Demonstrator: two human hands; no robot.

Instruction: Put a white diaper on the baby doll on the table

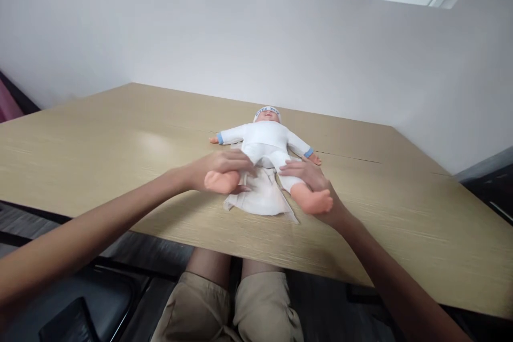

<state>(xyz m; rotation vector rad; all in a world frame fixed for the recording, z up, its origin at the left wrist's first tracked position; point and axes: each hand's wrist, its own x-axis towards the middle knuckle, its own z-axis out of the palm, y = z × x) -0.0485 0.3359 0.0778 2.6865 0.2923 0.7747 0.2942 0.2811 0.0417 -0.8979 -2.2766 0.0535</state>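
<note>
A baby doll [266, 133] in a white suit with blue cuffs lies on its back, feet towards me. Its white cap has dark lettering, and its arms are spread. Under its hips an opened white diaper [260, 197] is spread, the front part reaching towards me. My left hand [226, 165] is closed around the doll's leg on the left, just behind the bare foot [222, 182]. Over the other leg curl the fingers of my right hand [308, 173], with that foot [311, 199] in front of the palm. The right thumb is hidden.
The wooden table [120, 133] meets a pale wall [240, 37] at the back. Below the near edge are my knees in tan shorts [264, 304]. A dark chair [80, 299] stands at lower left, with a dark flat object [68, 323] on it.
</note>
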